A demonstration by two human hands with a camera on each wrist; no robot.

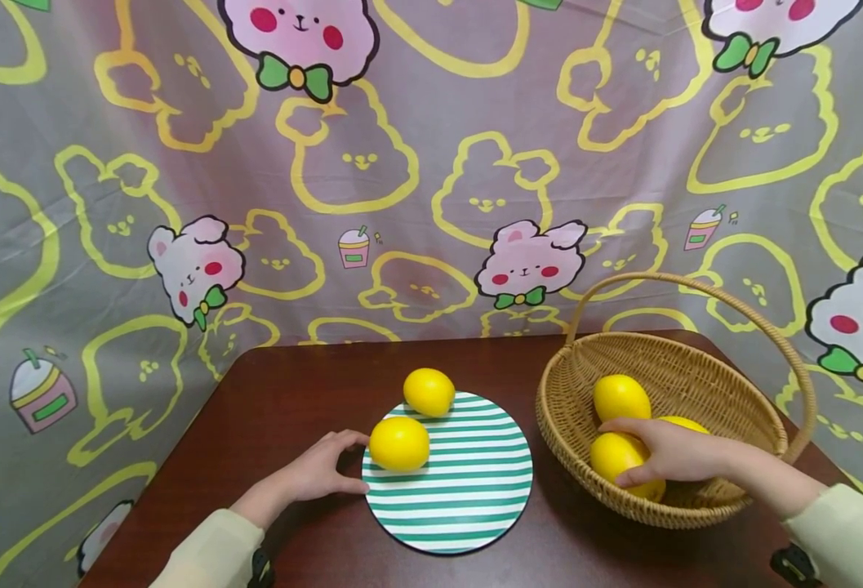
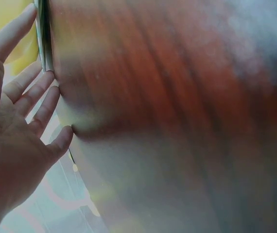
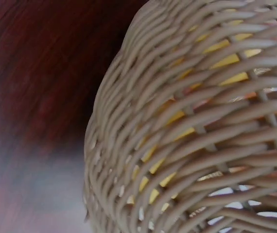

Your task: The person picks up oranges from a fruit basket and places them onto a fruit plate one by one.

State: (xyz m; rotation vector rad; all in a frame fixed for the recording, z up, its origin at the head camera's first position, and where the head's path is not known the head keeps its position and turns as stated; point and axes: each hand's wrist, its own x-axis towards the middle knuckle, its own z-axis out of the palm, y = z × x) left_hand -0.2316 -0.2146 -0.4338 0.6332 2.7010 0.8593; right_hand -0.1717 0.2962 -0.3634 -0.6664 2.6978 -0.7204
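Observation:
In the head view my left hand (image 1: 317, 469) rests at the left edge of a round mat (image 1: 460, 506) with green and white stripes, thumb and fingers spread. The left wrist view shows that hand (image 2: 22, 126) with its fingers fairly straight and fingertips down at the table. Nearest to it, a lemon (image 1: 399, 444) lies on the mat, and another lemon (image 1: 429, 392) lies behind at the mat's back edge. Inside a wicker basket (image 1: 563, 433), my right hand (image 1: 673, 449) grips a lemon (image 1: 615, 459) between thumb and fingers. Basket weave hides this hand in the right wrist view.
Two more lemons are in the basket, one behind (image 1: 622, 398) the hand and one partly hidden (image 1: 687, 424) beside it. The tall basket handle (image 1: 762, 327) arches over its right side. A patterned cloth (image 1: 416, 204) hangs behind the dark wooden table (image 1: 291, 392).

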